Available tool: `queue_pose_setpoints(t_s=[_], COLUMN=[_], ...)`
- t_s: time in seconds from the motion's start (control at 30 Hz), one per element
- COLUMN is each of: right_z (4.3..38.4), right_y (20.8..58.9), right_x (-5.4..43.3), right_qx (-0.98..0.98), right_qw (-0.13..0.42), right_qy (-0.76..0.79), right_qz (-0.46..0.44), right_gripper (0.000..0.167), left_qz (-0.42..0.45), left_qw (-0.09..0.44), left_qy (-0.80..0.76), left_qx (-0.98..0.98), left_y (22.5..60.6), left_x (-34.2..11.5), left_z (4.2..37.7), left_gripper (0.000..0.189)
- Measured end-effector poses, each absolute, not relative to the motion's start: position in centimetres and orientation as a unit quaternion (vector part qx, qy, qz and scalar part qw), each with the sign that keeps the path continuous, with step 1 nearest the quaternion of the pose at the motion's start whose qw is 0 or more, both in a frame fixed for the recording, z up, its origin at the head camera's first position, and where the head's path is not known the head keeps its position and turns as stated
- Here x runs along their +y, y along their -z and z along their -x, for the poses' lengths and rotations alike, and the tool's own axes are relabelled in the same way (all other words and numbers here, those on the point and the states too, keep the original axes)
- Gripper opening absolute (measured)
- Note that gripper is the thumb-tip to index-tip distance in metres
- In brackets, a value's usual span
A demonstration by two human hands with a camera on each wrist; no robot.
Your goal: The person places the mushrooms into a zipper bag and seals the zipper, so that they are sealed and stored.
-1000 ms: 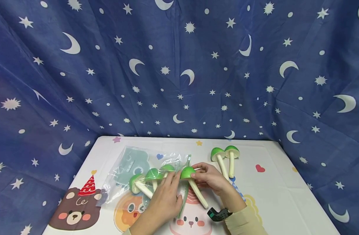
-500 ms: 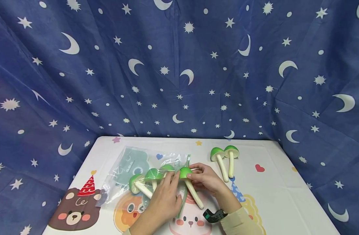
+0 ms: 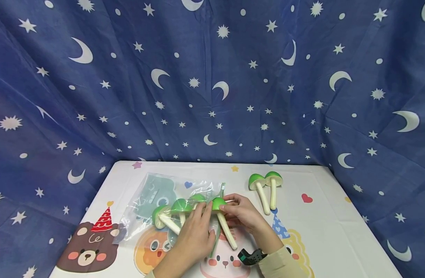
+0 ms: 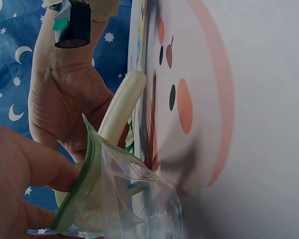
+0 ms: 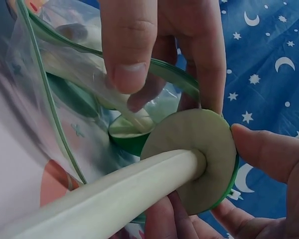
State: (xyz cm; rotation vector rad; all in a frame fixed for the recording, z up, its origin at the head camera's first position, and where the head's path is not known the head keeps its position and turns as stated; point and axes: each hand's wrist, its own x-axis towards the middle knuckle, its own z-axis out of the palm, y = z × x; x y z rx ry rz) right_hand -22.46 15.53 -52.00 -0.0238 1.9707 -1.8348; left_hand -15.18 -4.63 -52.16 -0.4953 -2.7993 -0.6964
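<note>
A clear zip bag with a green seal lies flat, several green-capped toy mushrooms inside. My left hand lies over its mouth end; in the right wrist view, its thumb and fingers hold the upper green lip raised, so the mouth gapes. By its cap, my right hand grips another mushroom right at that mouth. Its pale stem points away from the bag, towards me. The left hand hides part of the bagged mushrooms.
Two more green-capped mushrooms lie side by side at the back right of the table. A white cloth printed with cartoon animals covers the table. Behind it hangs a dark blue curtain with moons and stars.
My right hand has shifted slightly left with the mushroom, bringing its cap closer to the bag's mouth. The stem's free end has swung left. My left hand and the bag stay nearly still.
</note>
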Motion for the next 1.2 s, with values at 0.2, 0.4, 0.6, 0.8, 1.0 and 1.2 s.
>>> queue_pose_setpoints(t_s=[0.2,0.4,0.6,0.8,1.0,1.2], right_z=[22.1,21.9,21.7,21.6,21.5,21.5], right_y=[51.9,51.8,52.0,52.2,52.5,52.3], right_x=[14.9,14.6,14.3,13.9,13.3,12.8], right_qx=[0.717,0.721,0.720,0.704,0.695,0.693], right_qw=[0.212,0.197,0.191,0.177,0.149,0.135], right_qy=[0.664,0.664,0.667,0.686,0.697,0.700], right_qz=[-0.005,-0.007,-0.021,-0.057,-0.094,-0.109], right_gripper=[0.053,0.054,0.054,0.054,0.052,0.053], left_qz=[0.169,0.170,0.172,0.172,0.171,0.177], left_qw=[0.111,0.121,0.118,0.119,0.114,0.124], left_qy=[0.236,0.231,0.235,0.237,0.240,0.238], left_qx=[-0.950,-0.950,-0.949,-0.949,-0.949,-0.947], left_y=[52.1,52.1,52.1,52.0,52.0,51.9], left_x=[-4.6,-4.6,-4.7,-4.7,-4.6,-4.6], left_z=[15.2,15.3,15.3,15.3,15.2,15.2], left_gripper=[0.083,0.083,0.082,0.083,0.083,0.082])
